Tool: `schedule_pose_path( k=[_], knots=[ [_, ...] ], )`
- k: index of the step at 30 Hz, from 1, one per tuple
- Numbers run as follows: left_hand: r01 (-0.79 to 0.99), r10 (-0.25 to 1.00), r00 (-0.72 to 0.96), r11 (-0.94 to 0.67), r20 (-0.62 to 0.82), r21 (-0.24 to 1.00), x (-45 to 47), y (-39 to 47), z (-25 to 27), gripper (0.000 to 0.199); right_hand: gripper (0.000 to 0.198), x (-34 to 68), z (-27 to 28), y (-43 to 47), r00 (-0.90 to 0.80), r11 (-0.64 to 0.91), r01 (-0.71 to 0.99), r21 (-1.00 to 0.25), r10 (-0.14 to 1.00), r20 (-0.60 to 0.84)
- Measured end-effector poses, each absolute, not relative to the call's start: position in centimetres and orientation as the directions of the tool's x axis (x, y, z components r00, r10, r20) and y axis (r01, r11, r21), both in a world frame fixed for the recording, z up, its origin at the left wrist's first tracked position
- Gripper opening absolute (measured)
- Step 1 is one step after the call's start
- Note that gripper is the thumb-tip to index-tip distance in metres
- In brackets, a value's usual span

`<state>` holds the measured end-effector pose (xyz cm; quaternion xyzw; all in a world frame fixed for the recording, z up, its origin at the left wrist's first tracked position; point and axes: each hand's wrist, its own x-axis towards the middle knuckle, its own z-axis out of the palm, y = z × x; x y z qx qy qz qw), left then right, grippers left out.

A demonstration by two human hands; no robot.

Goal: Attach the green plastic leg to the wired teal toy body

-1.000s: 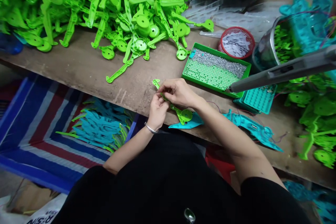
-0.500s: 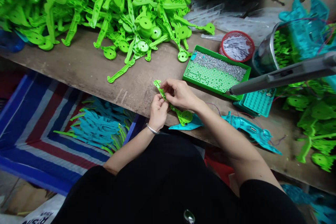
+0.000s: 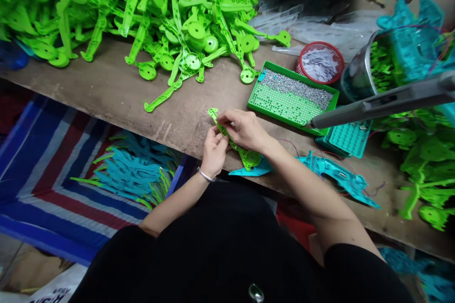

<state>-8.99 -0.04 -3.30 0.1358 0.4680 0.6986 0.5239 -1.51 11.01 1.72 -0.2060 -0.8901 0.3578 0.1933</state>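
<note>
A long green plastic part [image 3: 243, 154] with a round disc at its near end lies slanted at the table's front edge. My left hand [image 3: 214, 149], a bangle at its wrist, grips this part from the left, fingers closed round its middle. Over the part's upper half, my right hand [image 3: 244, 127] has its thumb and fingers pinched together; whatever they hold is hidden or too small to name. Under the disc end rests a blue plastic part [image 3: 261, 166]. Another blue part [image 3: 332, 170], with thin wires, lies beyond my right forearm.
A big heap of green parts [image 3: 156, 19] covers the back left. To the right are a green tray [image 3: 277, 108] of small metal pieces, a red basket [image 3: 301, 64] and a metal pot [image 3: 359, 68]. A grey tool [image 3: 384, 99] juts in. A striped-lined bin [image 3: 71, 161] holds blue and green parts.
My right hand has shifted very slightly, its fingers curling lower over the green part. My left hand keeps its grip in the same place.
</note>
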Motion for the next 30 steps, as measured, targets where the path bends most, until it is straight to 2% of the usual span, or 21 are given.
schedule_pose_path(
  k=[8,21,30],
  knots=[
    [-0.584,0.86,-0.414,0.0,-0.299,0.811,-9.05,-0.1,-3.36,0.037,0.019,-1.45,1.9,10.58,-0.764,0.598,0.289,-0.748,0.615,0.197],
    [-0.603,0.851,-0.422,-0.007,-0.312,0.798,-9.02,-0.06,-3.38,0.04,0.012,-1.41,1.47,10.32,-0.77,0.626,0.292,-0.723,0.603,0.211],
    [-0.601,0.858,-0.411,-0.002,-0.307,0.799,-8.96,-0.03,-3.2,0.039,0.021,-1.09,1.76,10.05,-0.737,0.553,0.29,-0.781,0.65,0.186]
  ],
)
